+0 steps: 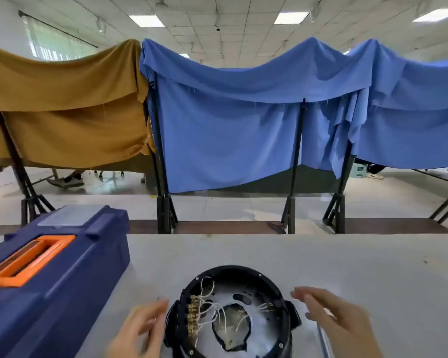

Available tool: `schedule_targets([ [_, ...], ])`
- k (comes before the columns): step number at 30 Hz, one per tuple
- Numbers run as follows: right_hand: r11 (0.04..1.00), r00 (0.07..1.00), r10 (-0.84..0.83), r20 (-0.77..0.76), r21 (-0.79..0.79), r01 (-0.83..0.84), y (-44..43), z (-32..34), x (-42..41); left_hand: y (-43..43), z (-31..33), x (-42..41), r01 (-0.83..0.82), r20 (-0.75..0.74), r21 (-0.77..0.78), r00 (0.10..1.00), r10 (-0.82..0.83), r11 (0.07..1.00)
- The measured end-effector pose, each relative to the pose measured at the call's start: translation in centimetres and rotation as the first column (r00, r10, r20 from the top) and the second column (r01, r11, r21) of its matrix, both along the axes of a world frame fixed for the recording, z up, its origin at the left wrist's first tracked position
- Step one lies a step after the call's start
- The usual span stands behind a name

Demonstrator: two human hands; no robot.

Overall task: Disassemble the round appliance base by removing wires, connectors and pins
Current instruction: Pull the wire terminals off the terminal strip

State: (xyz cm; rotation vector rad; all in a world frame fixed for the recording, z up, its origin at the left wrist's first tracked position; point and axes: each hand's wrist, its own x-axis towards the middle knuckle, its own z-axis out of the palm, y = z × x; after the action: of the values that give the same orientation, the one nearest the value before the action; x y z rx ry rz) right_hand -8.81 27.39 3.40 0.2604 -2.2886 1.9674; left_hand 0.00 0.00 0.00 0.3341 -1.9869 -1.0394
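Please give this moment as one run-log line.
left hand: open, left of round base | right hand: open, right of base | white wires: in base

Black, navy and orange up close, mustard and blue behind

The near round appliance base (230, 268) has a black rim around a whitish inner plate (223, 289), crossed by thin white wires (219, 310), with a column of brass-gold connectors (193, 313) on its left side. At near left, the toolbox (75, 280) is dark navy blue with a bright orange handle (29, 264). The table (347, 267) is plain pale grey. Farther off, a mustard-yellow cloth (62, 112) hangs on the left and plain mid-blue cloths (230, 130) hang from centre to right, on black stands (161, 151). The ceiling (243, 21) is white, gridded into square tiles.
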Motion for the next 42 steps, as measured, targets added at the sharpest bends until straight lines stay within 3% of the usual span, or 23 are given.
schedule_targets([
  [7, 0.97, 0.986, 0.098, -0.131, 0.235, -0.065, -2.4, -7.6, 1.2, 3.0, -4.9, 1.0, 0.08, 0.059, -0.028, 0.995, -0.078, 0.996],
  [10, 0.94, 0.965, 0.161, -0.207, 0.331, -0.086, -2.1, -9.1, 1.9, 3.7, -5.5, 1.7, 0.121, 0.151, -0.034, 0.982, -0.115, 0.992],
  [15, 0.917, 0.941, 0.244, -0.233, 0.371, -0.146, -2.2, -9.8, 3.2, 4.7, -5.5, 2.9, 0.244, 0.226, -0.029, 0.946, -0.232, 0.969],
  [22, 0.91, 0.944, 0.211, -0.252, 0.403, -0.096, -2.2, -9.8, 3.7, 4.8, -7.0, 2.7, 0.266, 0.273, -0.065, 0.932, -0.239, 0.962],
  [27, 0.94, 0.945, 0.192, -0.265, 0.326, -0.1, -1.9, -9.5, 4.2, 4.8, -6.8, 3.2, 0.211, 0.231, -0.049, 0.953, -0.194, 0.976],
  [31, 0.961, 0.94, 0.054, -0.336, 0.272, 0.042, -1.2, -8.5, 5.0, 4.7, -6.7, 4.2, 0.096, 0.245, -0.246, 0.969, -0.034, 0.964],
  [35, 0.939, 0.924, -0.072, -0.375, 0.286, 0.189, -1.4, -7.3, 5.1, 4.5, -4.7, 4.5, -0.084, 0.08, -0.359, 0.989, 0.121, 0.93],
  [38, 0.928, 0.968, 0.029, -0.251, 0.365, 0.067, -1.7, -7.0, 4.2, 4.9, -3.1, 3.5, -0.057, 0.14, -0.269, 0.985, 0.097, 0.962],
  [40, 0.935, 0.987, 0.146, -0.073, 0.335, -0.114, -1.6, -7.0, 4.0, 5.2, -2.6, 2.9, 0.084, 0.29, -0.067, 0.955, -0.061, 0.994],
  [42, 0.931, 0.982, 0.187, -0.038, 0.327, -0.164, -1.4, -6.9, 4.0, 5.2, -2.5, 2.7, 0.176, 0.385, 0.102, 0.901, -0.202, 0.979],
])
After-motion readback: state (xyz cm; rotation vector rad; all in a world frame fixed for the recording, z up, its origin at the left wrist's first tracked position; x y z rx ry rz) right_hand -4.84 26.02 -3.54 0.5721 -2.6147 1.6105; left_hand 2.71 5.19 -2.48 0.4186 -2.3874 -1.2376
